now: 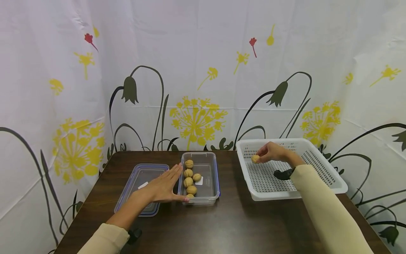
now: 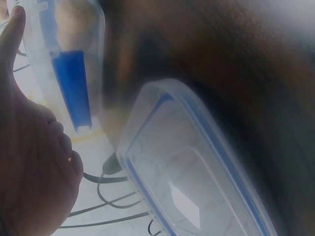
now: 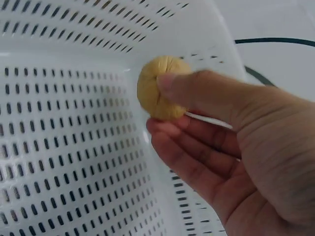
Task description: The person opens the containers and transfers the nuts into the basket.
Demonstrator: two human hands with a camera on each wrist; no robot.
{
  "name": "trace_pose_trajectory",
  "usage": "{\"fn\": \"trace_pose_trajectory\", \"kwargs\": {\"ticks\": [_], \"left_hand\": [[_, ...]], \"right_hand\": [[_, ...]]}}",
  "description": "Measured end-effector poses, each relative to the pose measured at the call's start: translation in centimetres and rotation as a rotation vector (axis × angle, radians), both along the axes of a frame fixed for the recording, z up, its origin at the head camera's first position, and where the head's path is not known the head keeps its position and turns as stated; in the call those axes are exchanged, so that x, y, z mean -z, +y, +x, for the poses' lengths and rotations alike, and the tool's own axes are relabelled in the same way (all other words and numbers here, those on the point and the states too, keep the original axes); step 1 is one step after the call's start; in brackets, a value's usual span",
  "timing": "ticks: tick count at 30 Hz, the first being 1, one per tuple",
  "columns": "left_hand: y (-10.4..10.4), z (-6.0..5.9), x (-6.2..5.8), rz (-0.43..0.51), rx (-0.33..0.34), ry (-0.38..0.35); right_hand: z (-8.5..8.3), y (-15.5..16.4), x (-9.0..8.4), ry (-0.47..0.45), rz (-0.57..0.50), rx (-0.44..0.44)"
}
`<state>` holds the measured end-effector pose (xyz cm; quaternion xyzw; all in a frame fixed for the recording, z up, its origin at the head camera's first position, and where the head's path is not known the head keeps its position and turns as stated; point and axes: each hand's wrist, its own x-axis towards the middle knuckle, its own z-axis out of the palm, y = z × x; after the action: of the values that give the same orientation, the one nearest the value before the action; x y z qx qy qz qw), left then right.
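Observation:
A walnut (image 3: 160, 93) is pinched between the thumb and fingers of my right hand (image 1: 273, 154), over the white perforated basket (image 1: 340, 187). In the right wrist view the thumb presses on the shell near the basket's side wall. My left hand (image 1: 163, 185) lies along the left side of a clear plastic container (image 1: 209, 176), its fingers straight and the thumb at the near left corner. Several walnuts (image 1: 188, 182) sit inside that container, mostly in a row along its left wall. The left wrist view shows the container's blue clip (image 2: 73, 91) beside the hand.
A clear lid with a blue rim (image 1: 139, 176) lies on the dark wooden table (image 1: 203, 233), left of the container and partly under the left forearm. Behind the table hangs a white curtain (image 1: 190, 46) with a flower print.

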<state>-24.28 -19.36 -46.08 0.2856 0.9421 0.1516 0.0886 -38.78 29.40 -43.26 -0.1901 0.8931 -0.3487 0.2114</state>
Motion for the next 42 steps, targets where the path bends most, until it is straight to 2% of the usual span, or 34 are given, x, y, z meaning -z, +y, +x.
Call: {"fn": "trace_pose_trajectory", "kwargs": {"ticks": [11,16,20,24,27,34,42], "left_hand": [[0.1,0.1,-0.2,-0.024,-0.004,-0.011],[0.1,0.0,-0.3,-0.049,0.008,0.022],[0.1,0.0,-0.2,-0.061,0.009,0.028],[0.1,-0.1,-0.1,-0.074,-0.002,0.02],[0.0,-0.1,0.0,-0.086,-0.005,0.025],[-0.1,0.1,0.2,-0.09,-0.012,0.011],[-0.3,-0.7,1.0,-0.097,-0.009,0.043]], "right_hand": [[0.2,0.1,1.5,0.037,0.121,0.008],[-0.1,0.3,2.2,0.066,0.159,0.02],[-0.1,0.6,2.5,0.074,0.137,-0.011],[-0.1,0.9,2.2,0.12,0.142,-0.029],[-0.1,1.0,1.7,0.159,0.132,-0.001],[0.0,1.7,1.6,0.163,0.002,0.026],[0.6,0.9,-0.9,0.193,-0.077,0.026]]}}
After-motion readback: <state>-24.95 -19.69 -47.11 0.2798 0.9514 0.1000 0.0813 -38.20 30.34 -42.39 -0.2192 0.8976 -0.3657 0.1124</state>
